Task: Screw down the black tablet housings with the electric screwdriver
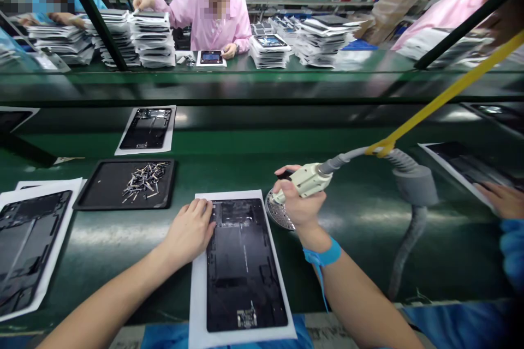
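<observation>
A black tablet housing lies on a white sheet in front of me, its inner side up. My left hand rests at its upper left edge, fingers together on the rim; whether they pinch a small part is hidden. To the right of the housing, my right hand is wrapped round a pale electric screwdriver with a grey cable, tilted over a round metal tray with holes. A blue strap circles my right wrist.
A black tray of small metal parts stands left. More housings on sheets lie at the left, back and right. A yellow strap holds the cable. A neighbour's hand is at the right; people sit opposite.
</observation>
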### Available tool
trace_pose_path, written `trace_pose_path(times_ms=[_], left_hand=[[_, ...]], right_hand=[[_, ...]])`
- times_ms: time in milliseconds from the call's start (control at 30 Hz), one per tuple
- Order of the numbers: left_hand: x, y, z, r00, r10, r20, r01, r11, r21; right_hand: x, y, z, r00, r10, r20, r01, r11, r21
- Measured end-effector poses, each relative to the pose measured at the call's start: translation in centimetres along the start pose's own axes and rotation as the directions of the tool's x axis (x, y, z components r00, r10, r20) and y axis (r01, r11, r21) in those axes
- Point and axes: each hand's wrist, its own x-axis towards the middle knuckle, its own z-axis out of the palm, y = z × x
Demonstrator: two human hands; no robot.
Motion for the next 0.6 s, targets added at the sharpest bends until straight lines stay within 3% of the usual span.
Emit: trace_pose_path(times_ms=[300,600], left_hand=[[0.1,-0.4,-0.4,1.000,-0.006,0.005,0.007,0.998,-0.069],[0.5,-1.2,0.3,0.998,-0.004,-0.066,-0.003,0.994,-0.105]], right_hand=[[-0.1,0.5,-0.1,1.000,-0.021,0.004,0.021,0.999,-0.041],[-0.1,0.5,0.0,1.000,-0.013,-0.011,0.013,1.000,0.005]])
